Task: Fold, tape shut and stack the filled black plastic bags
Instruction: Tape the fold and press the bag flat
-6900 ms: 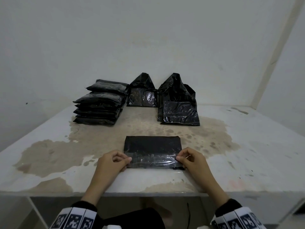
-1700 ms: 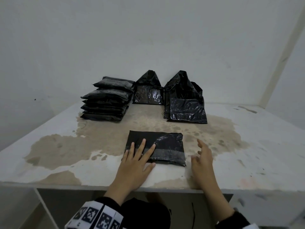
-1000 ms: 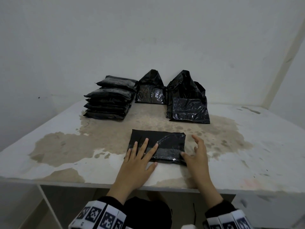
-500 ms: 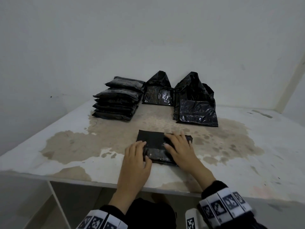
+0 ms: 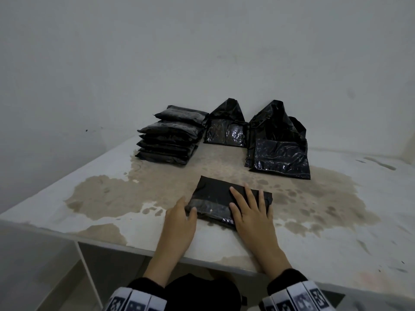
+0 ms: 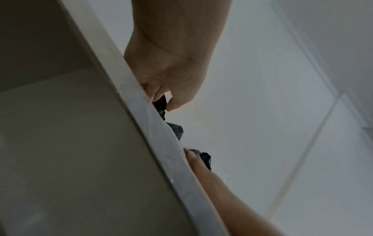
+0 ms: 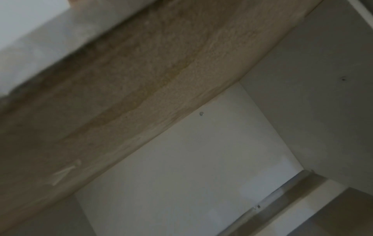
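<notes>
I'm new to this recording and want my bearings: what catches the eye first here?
Both hands work a flat taped black bag at the table's near edge: the right hand lies flat on it, the left hand grips its left end. Behind stand a stack of finished bags at left and open bags at right.

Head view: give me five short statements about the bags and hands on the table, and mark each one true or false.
1. The right hand lies flat on the folded bag. True.
2. The left hand is lifting a bag off the stack of taped bags. False: it grips the folded bag's left end, near the front edge of the table.
3. The stack stands at the back left. True.
4. A strip of clear tape runs along the folded bag's near side. True.
5. The unfolded bags lie on top of the stack. False: they stand on the table, to its right.
</notes>
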